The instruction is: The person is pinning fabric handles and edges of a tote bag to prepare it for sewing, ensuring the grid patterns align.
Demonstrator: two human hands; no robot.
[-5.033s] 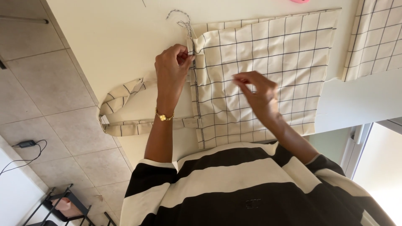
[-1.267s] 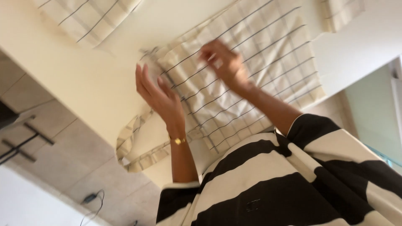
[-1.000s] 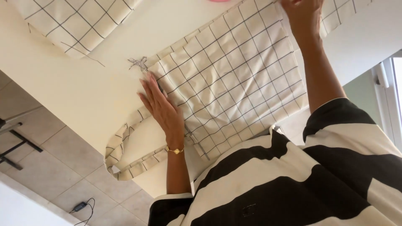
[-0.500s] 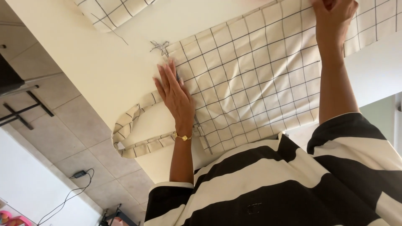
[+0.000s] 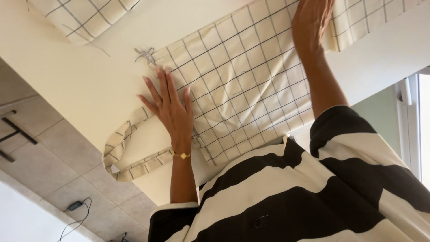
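Left hand (image 5: 172,110) is lying flat at centre left of the frame, fingers spread wide, palm pressing down on the near-left edge of the checked tote bag (image 5: 244,85); gripping nothing. A thin gold bracelet (image 5: 180,155) is sitting at its wrist.

Right hand (image 5: 311,22) is reaching to the top right of the frame, fingers extended and pressing flat on the far edge of the same bag; fingertips are running out of frame, so cannot tell whether they are curling over the edge.

The bag, cream with a dark grid, is lying spread flat on the cream table (image 5: 67,80), filling the upper centre of the frame between the two hands, fabric creasing slightly. Its strap (image 5: 130,154) is looping out to the lower left, past the table's edge. Loose thread ends (image 5: 145,54) are sticking out at the bag's upper left corner.

Another checked fabric piece (image 5: 83,15) is lying at upper left, apart from the bag. A further checked piece (image 5: 371,20) is at upper right, just beside the right hand.

Striped black-and-cream top (image 5: 313,197) is filling lower right. Grey tiled floor (image 5: 49,179) is showing lower left, with a dark cable (image 5: 74,208) on it.
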